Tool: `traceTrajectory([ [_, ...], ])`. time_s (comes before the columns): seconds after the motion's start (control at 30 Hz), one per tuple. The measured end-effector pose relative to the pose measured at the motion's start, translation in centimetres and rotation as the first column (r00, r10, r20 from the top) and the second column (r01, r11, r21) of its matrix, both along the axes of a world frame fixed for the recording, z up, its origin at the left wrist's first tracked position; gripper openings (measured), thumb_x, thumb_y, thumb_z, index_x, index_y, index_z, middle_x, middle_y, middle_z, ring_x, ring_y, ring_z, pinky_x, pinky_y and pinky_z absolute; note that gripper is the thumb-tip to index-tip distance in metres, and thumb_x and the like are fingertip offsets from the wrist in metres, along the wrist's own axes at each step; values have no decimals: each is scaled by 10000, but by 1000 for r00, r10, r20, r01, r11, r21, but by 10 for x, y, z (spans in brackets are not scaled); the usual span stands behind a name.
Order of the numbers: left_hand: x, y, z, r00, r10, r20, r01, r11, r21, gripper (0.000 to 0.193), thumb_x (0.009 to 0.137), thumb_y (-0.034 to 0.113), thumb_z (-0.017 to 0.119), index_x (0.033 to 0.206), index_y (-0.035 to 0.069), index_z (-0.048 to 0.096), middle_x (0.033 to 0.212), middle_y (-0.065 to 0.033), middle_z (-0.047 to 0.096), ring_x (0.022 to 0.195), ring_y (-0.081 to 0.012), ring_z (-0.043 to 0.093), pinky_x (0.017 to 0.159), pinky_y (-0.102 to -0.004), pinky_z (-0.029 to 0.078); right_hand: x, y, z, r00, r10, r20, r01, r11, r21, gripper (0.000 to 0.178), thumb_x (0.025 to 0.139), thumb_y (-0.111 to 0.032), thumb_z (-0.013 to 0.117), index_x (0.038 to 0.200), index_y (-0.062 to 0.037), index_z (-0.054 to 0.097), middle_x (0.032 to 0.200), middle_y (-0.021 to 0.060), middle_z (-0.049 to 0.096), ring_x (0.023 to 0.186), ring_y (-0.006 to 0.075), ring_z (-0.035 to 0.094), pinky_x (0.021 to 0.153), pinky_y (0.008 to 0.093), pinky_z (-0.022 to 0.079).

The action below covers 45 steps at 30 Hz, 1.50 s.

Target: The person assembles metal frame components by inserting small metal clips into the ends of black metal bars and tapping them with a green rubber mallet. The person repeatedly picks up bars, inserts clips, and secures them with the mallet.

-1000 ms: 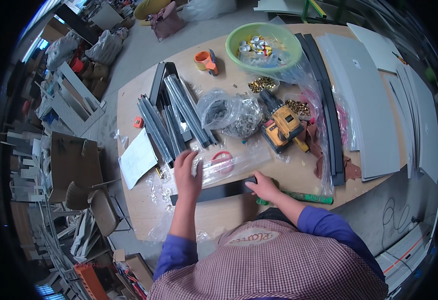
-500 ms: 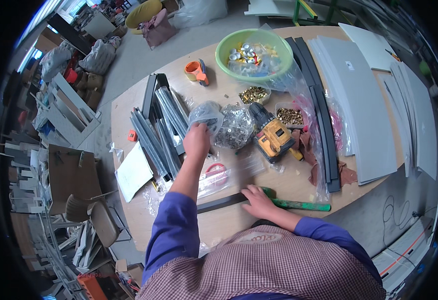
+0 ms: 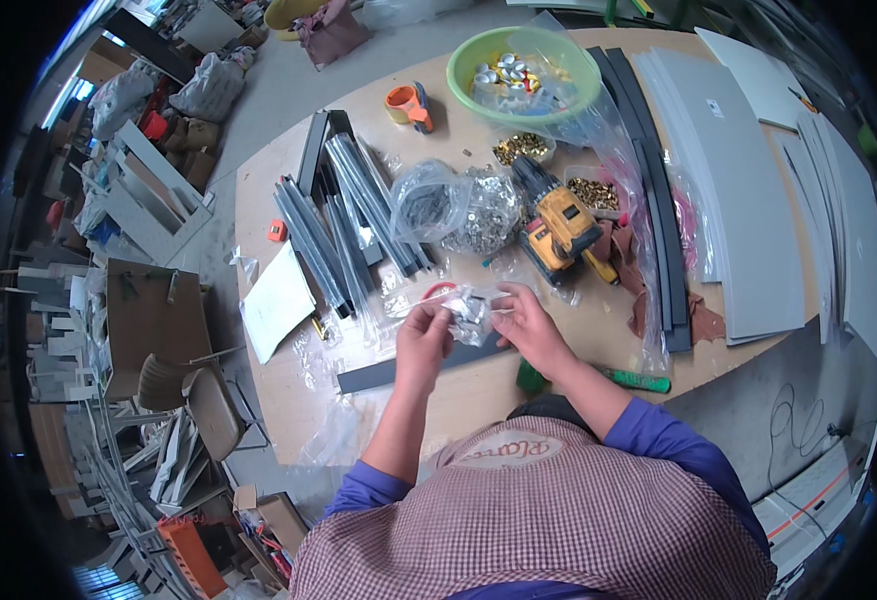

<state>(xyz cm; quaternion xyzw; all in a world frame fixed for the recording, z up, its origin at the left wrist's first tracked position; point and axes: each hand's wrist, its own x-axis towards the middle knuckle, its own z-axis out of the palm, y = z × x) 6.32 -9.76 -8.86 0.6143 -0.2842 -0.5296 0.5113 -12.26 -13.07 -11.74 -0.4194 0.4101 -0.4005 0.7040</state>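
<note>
My left hand (image 3: 425, 343) and my right hand (image 3: 529, 325) pinch a small clear plastic bag (image 3: 473, 316) between them, above the near middle of the table. Small shiny pieces show inside the bag; their kind I cannot make out. Beneath my hands lies a dark grey bar (image 3: 389, 373). A mallet with a green handle (image 3: 639, 381) rests to the right of my right hand, partly behind my forearm. Farther off sit a plastic bag of small grey parts (image 3: 427, 208) and a second bag of small metal parts (image 3: 484, 222).
A yellow and black cordless drill (image 3: 563, 224) lies beside tubs of brass-coloured fittings (image 3: 593, 195). Bundled metal profiles (image 3: 314, 245) and a paper sheet (image 3: 279, 302) are at left. A green basin (image 3: 459, 95), an orange tape dispenser (image 3: 408, 105) and grey panels (image 3: 724, 200) stand farther back.
My left hand has come back from the bag of grey parts, and my right hand has left the bar. Both now hold the small plastic bag. The view has shifted slightly.
</note>
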Motion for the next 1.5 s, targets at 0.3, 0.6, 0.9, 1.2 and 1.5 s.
traceTrajectory([
  [0.3,-3,21,-12,554,-67,830,87,996,23,299,916,202,690,1133,15,604,1048,-128,621,859,-193,619,765,-327,507,-40,2,-8,987,-142,-70,153,966,210,111,971,-104,583,1073,-62,583,929,11,673,836,96,637,689,244,497],
  [0.6,-41,13,4,964,-246,-101,237,967,-91,140,947,103,650,1047,9,620,971,-18,643,893,-97,588,833,-260,478,-31,27,17,993,17,-113,-31,992,-121,143,929,-70,631,1038,-27,550,933,37,649,887,114,630,776,279,503],
  [0.9,-37,50,-8,839,-543,41,539,839,80,155,975,151,624,910,11,614,810,22,595,749,-65,520,694,-238,461,-50,40,23,842,146,-519,-365,863,-350,162,856,-159,677,886,-15,607,859,132,619,846,319,622,727,393,491],
  [1.2,-36,74,-28,750,-631,198,618,775,128,181,1009,152,554,883,38,615,787,27,573,746,-62,503,700,-243,453,-52,47,-4,668,631,-395,-680,733,22,273,922,-291,636,903,-20,654,739,114,645,671,191,589,666,344,481],
  [1.5,-48,66,-73,956,-43,-289,142,932,333,228,1025,234,518,860,102,603,741,52,529,640,-50,477,562,-227,390,-42,49,-3,741,62,-668,-573,577,-582,173,834,-223,649,747,-78,615,754,94,605,786,306,617,669,433,489],
])
